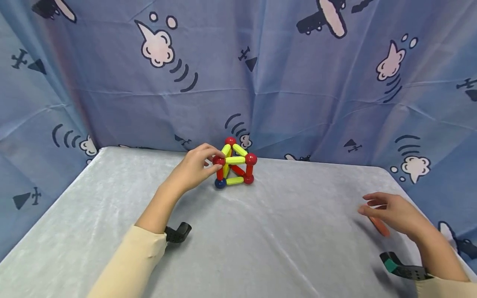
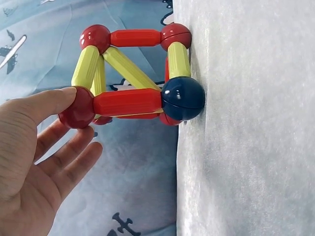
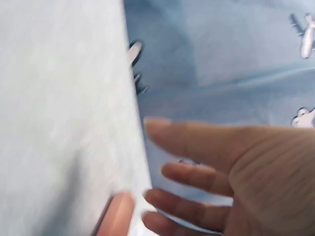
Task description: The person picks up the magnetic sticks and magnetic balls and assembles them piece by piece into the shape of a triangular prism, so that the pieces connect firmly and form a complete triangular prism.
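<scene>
A small frame of magnetic rods and balls (image 1: 235, 160) stands near the table's back edge, with red balls, one dark blue ball (image 2: 183, 98), and red and yellow-green rods. My left hand (image 1: 195, 167) pinches the red ball (image 2: 77, 108) at the frame's upper near-left corner, thumb on its near side. The other left fingers extend below that ball in the left wrist view. Far to the right, my right hand (image 1: 396, 213) hovers over the table, thumb and fingers apart, holding nothing. An orange rod (image 1: 379, 226) lies just beneath it, its upper end partly hidden in the head view.
A white cloth covers the table (image 1: 261, 248). Behind it hangs a blue curtain (image 1: 279, 82) printed with planes and clouds, close to the back of the frame. Each wrist wears a black band, and the right one (image 1: 406, 269) has a green patch.
</scene>
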